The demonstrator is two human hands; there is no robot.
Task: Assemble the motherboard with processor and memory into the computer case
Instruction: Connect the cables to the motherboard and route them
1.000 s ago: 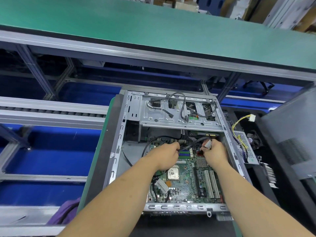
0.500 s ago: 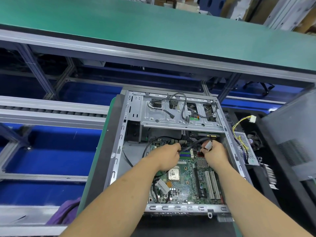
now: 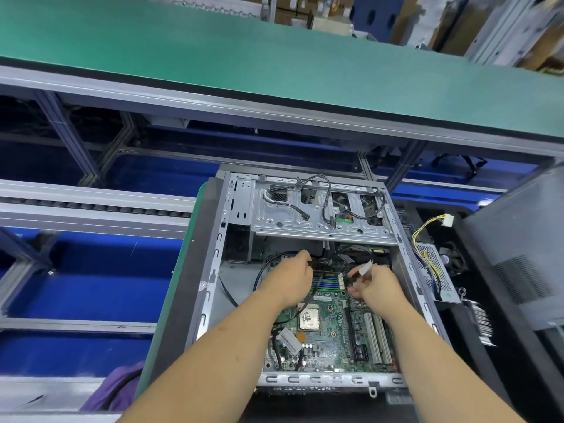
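Two bare forearms reach from the bottom edge into an open computer case (image 3: 213, 270) lying on its side on a green-edged workbench, its near metal rim closest to the camera. Inside it sits the green motherboard (image 3: 332, 328), flat on the case floor, with the silver-topped processor (image 3: 308, 319) in its socket near the board's middle and white expansion slots (image 3: 377, 337) toward its right. Beyond the processor, the left hand (image 3: 290, 280) has its fingers curled around a black cable (image 3: 268, 265) just above the blue memory slots (image 3: 326, 280). The right hand (image 3: 377, 286), just beside it, pinches a small white connector (image 3: 365, 268) between thumb and fingertips, the remaining fingers loosely spread over the board. Farther back, a grey metal drive cage (image 3: 320, 227) spans the case, with loose black wires draped across it. To the right, outside the case, lies a perforated power supply (image 3: 433, 270) trailing yellow and black leads. Past the case run an aluminium-framed roller track (image 3: 91, 206) and a long green conveyor belt (image 3: 244, 56).
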